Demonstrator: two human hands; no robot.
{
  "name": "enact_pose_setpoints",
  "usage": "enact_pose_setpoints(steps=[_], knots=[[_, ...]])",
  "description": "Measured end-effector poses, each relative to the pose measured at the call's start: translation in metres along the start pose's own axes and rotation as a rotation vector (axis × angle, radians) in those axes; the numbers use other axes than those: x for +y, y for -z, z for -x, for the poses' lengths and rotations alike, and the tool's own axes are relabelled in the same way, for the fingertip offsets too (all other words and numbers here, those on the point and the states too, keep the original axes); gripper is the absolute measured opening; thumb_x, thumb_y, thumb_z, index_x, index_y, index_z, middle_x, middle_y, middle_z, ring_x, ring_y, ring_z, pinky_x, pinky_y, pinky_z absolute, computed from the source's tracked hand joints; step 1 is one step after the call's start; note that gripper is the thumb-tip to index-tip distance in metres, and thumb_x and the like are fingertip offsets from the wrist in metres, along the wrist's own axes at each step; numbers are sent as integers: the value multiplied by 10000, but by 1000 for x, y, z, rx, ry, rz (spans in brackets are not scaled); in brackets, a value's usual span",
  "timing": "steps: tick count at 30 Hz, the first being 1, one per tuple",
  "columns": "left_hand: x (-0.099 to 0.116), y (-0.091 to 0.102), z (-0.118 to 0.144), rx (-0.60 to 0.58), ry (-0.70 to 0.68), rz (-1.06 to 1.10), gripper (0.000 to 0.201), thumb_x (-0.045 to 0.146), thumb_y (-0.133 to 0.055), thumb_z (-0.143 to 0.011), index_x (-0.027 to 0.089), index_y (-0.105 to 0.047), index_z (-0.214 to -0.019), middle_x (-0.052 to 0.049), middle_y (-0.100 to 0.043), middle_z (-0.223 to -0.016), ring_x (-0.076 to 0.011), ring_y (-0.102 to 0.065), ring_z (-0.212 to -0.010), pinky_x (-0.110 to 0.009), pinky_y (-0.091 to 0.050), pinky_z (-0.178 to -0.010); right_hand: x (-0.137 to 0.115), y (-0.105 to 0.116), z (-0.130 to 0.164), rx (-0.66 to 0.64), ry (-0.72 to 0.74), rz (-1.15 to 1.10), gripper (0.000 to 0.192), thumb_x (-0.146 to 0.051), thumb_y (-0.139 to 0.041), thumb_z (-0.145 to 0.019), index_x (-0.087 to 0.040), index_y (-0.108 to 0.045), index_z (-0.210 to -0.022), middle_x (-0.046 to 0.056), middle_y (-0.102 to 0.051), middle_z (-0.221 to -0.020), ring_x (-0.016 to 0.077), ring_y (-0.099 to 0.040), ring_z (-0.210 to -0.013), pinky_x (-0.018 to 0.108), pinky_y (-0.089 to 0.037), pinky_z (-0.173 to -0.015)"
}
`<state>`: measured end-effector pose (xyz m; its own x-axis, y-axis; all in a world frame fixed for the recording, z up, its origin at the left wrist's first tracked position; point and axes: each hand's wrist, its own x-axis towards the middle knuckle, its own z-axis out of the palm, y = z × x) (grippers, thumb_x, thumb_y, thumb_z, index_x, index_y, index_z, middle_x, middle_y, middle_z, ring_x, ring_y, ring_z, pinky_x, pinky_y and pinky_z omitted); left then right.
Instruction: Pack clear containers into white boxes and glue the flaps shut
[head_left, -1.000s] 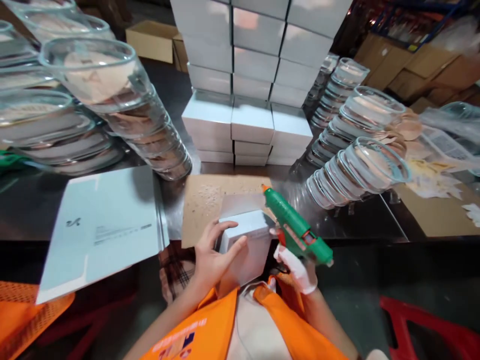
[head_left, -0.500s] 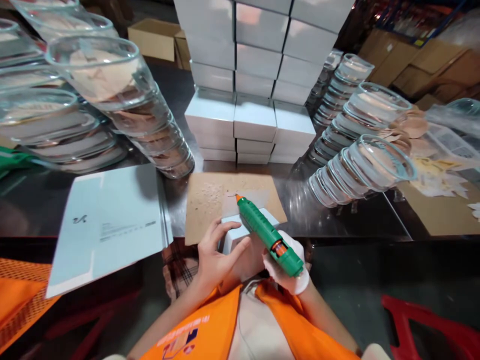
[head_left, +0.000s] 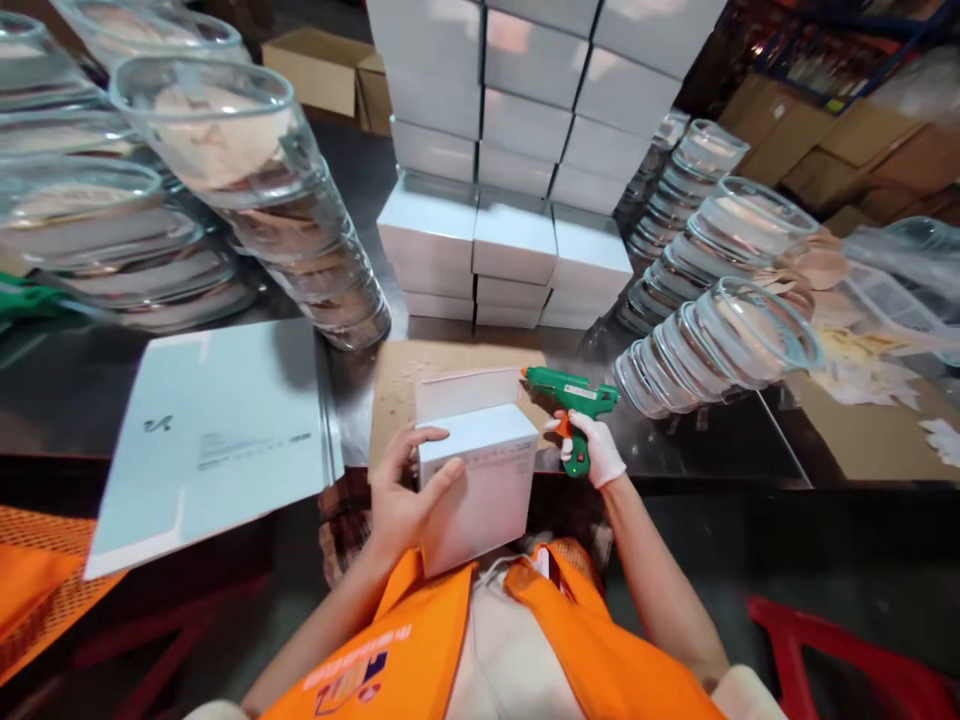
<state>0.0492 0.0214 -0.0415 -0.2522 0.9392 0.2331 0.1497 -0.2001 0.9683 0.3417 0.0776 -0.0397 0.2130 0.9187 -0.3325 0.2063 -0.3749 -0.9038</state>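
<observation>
A white carton box (head_left: 480, 500) stands at the table's near edge against my body, with one flap (head_left: 472, 393) folded out over a cardboard sheet (head_left: 394, 400). My left hand (head_left: 411, 485) grips the box's left side, thumb on the near face and fingers along the top. To the right of the box, my gloved right hand (head_left: 596, 445) holds a green hot glue gun (head_left: 574, 390) by its handle. Its orange nozzle points left, close to the right end of the flap. I cannot tell whether the nozzle touches the flap.
Stacked white boxes (head_left: 514, 240) rise behind the cardboard sheet. Stacks of glass containers stand on the left (head_left: 330, 270) and right (head_left: 697, 350). Flat printed card sheets (head_left: 225, 420) overhang the table edge at left. A red stool (head_left: 840, 650) is at lower right.
The glue gun has moved right and turned from pointing away to pointing left. The box now shows upright with its flap raised, and my left hand has shifted slightly left.
</observation>
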Motion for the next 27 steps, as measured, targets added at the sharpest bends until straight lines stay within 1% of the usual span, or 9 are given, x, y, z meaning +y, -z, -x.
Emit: enact_pose_setpoints(steps=[4,7,10,12,13,16,20,24,27], knots=[[1,5,-4,2,105,107,372,527,-841,-749,236,-745,-958,-41,-705,-1000,-241,-665,-967,-310,-533,-828,-22,16,-4,125,-6,87,445,-455,-598,-937,-229,-656,-559,-23,-625,-460,136,-607,-457,203,-501,-502],[2,4,-6,-34,174,182,446,589,-860,-692,230,-745,-930,-55,-702,-980,-241,-662,-904,-307,-535,-749,-40,9,15,199,154,46,179,-405,-793,-825,-231,-781,-785,-21,-751,-656,149,-719,-689,191,-546,-656],[4,-3,-5,-113,207,245,500,629,-887,-637,224,-737,-889,-60,-708,-976,-229,-663,-840,-299,-526,-697,-56,-19,28,-115,243,-134,414,-434,-893,-716,-216,-807,-1057,32,-822,-986,217,-758,-928,293,-598,-835],[4,-8,-4,-130,205,268,525,647,-898,-616,220,-721,-863,-80,-722,-1049,-264,-696,-944,-316,-548,-762,-62,-35,29,-308,196,-246,503,-456,-932,-656,-203,-794,-1067,39,-816,-1010,240,-755,-958,338,-606,-870],[4,-10,-4,-118,200,269,534,653,-901,-614,218,-709,-858,-94,-725,-1108,-287,-703,-1030,-326,-557,-813,-63,-39,28,-327,187,-287,525,-475,-949,-631,-202,-788,-1050,33,-812,-985,239,-753,-942,346,-608,-870],[2,-14,-6,-38,173,354,566,621,-904,-661,253,-658,-1013,-97,-721,-1193,-304,-717,-1130,-352,-576,-881,-62,-35,27,-375,279,-284,592,-681,-895,-670,-202,-791,-1003,53,-805,-1014,245,-752,-964,380,-604,-924],[-2,-12,-14,-93,59,532,597,522,-861,-802,381,-524,-1274,-21,-721,-1067,-284,-755,-1089,-441,-603,-922,-65,-15,33,-698,583,-61,816,-926,-632,-755,-215,-804,-1117,142,-736,-1338,315,-695,-1242,484,-528,-1101],[-2,-4,-18,-135,-77,295,422,629,-804,-826,222,-699,-870,-91,-697,-1042,-302,-736,-1095,-464,-580,-992,-70,-17,38,-648,844,207,436,-586,-788,-884,-256,-788,-1167,127,-728,-1370,278,-664,-1307,470,-504,-1145],[3,-1,-17,-128,-97,244,432,639,-796,-832,215,-732,-783,-100,-692,-1047,-292,-722,-1072,-454,-585,-978,-67,-22,37,-654,888,243,256,-434,-767,-933,-270,-805,-1126,112,-738,-1366,267,-652,-1330,474,-506,-1148]])
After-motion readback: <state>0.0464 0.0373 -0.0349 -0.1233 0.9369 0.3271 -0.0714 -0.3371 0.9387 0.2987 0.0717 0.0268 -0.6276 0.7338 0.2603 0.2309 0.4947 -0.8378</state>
